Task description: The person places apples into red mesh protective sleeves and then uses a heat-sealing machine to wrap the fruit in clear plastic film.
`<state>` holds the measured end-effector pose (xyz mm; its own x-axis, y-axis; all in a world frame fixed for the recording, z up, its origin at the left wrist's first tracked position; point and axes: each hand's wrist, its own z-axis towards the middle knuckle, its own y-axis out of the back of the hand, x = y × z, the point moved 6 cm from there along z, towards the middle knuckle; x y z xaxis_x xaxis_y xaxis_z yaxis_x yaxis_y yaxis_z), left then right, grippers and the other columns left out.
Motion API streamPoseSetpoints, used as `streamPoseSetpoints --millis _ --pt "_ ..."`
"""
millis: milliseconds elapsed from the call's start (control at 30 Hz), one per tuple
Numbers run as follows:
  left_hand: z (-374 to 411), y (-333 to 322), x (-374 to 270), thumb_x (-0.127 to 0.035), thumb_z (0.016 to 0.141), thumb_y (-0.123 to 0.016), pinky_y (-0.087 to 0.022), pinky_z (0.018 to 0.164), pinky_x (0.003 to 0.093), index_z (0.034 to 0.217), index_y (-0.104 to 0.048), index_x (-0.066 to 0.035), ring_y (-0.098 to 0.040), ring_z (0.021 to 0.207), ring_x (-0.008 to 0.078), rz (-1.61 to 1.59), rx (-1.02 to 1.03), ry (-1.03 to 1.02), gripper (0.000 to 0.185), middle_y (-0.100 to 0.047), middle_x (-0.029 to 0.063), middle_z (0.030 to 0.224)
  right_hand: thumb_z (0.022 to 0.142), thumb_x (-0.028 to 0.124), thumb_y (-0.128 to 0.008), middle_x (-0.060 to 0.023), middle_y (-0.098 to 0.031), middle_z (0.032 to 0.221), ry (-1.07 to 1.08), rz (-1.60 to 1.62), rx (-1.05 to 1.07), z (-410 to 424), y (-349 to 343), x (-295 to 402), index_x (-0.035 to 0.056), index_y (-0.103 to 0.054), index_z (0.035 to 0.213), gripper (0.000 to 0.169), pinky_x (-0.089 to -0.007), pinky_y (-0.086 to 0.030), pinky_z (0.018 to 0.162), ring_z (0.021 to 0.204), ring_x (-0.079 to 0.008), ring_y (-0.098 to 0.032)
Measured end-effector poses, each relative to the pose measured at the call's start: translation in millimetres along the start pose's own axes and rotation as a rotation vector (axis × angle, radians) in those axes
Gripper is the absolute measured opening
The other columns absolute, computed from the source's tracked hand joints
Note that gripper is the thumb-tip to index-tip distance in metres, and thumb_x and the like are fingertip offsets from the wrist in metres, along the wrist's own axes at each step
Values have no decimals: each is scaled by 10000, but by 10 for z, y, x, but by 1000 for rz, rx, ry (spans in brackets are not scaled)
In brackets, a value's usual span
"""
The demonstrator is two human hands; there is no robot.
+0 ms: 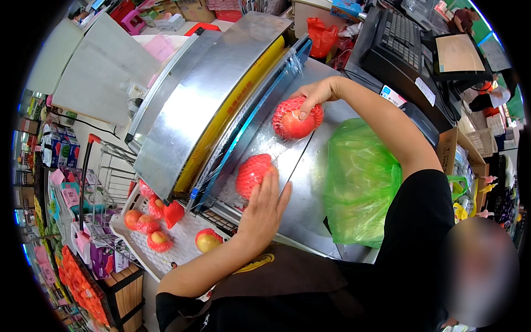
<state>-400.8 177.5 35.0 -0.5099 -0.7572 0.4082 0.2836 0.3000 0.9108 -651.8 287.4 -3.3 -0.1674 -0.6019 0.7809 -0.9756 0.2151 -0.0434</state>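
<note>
My right hand (317,96) grips a red and yellow fruit (299,126), apparently an apple, in a red foam net with glossy clear film over it. The fruit is above the metal plate of a film-wrapping machine (224,79). The fingers of my left hand (265,207) lie straight against the side of another fruit in a red foam net (250,174); I cannot tell whether they grip it. This fruit is close to the machine's blue-edged front. A green plastic bag (356,186) sits on the plate's right side, below my right forearm.
At lower left, a white plastic crate (137,245) holds several netted fruits (159,242). Beyond it stands a wire shopping cart (110,170). A keyboard (400,37) and a screen (459,52) stand at upper right, with a cardboard box (448,145) nearer me. A person (462,20) is in the background.
</note>
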Motion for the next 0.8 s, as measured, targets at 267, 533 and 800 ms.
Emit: streamPoseSetpoints --millis 267,533,800 --pt "588 -137 293 -234 770 -564 -210 1042 509 999 -517 -76 -349 1259 300 -172 0 25 282 -428 175 1280 633 235 -789 -112 -555 1196 13 24 7 82 34 -69 6 -404 1306 810 -326 -417 952 1093 -206 -535" --pt "827 -306 329 -82 788 -487 -316 1013 516 1320 -359 -51 -219 1357 326 -507 -120 93 548 -217 161 1470 583 170 -835 -82 -571 1143 1 -74 11 174 72 -150 53 -406 1303 846 -328 -464 895 1036 -193 -556" --pt "925 -431 223 -129 760 -530 -216 1067 511 1436 -200 -81 -210 1371 220 -371 -14 55 753 -192 70 1497 598 152 -845 -75 -590 1119 79 -272 -40 88 81 -121 65 -463 1283 790 -311 -506 827 984 -177 -578"
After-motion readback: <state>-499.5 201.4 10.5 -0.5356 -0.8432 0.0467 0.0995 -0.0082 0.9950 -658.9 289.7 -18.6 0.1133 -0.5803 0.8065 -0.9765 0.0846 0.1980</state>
